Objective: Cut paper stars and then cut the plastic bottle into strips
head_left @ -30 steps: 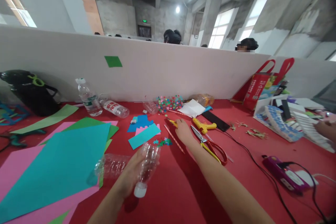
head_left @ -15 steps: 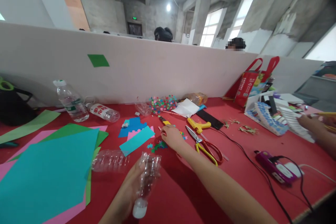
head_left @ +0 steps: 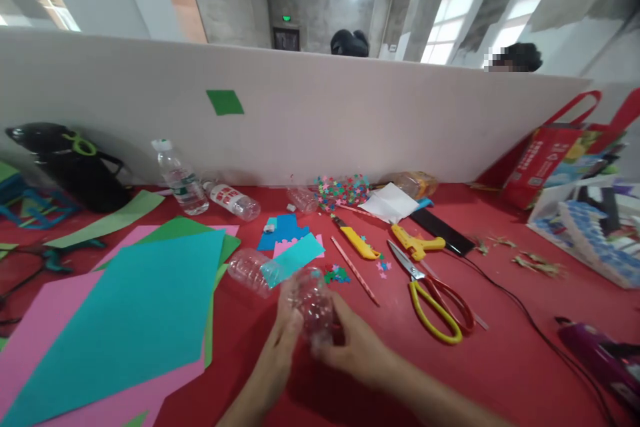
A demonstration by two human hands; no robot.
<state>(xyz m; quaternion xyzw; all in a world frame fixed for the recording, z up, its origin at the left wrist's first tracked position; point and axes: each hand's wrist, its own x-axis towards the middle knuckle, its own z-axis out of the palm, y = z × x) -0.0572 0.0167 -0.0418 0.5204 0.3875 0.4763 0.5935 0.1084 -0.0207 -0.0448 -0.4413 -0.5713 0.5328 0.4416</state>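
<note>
Between my two hands is a clear plastic bottle piece (head_left: 316, 307), slightly blurred. My left hand (head_left: 286, 323) grips its left side. Around its lower right side curl the fingers of my right hand (head_left: 353, 340). A second clear ribbed bottle piece (head_left: 250, 271) lies just left of them, partly under a light blue paper strip (head_left: 295, 257). Small star cut-outs (head_left: 336, 274) are scattered beyond the bottle. A pink patterned straw (head_left: 355, 270) and a yellow utility knife (head_left: 359, 238) lie to the right of the stars.
Coloured paper sheets (head_left: 135, 300) cover the left side. Scissors (head_left: 430, 300) and a yellow glue gun (head_left: 416, 242) lie on the right, near a black cable. Bottles (head_left: 183, 183) and a black flask (head_left: 75, 167) stand or lie along the white partition (head_left: 300, 127). A red bag (head_left: 540, 160) is at the far right.
My right hand has come back from the utility knife and stars to the bottle piece. The bottle has been turned, and its white cap end is no longer plainly visible. The view has shifted right-to-left.
</note>
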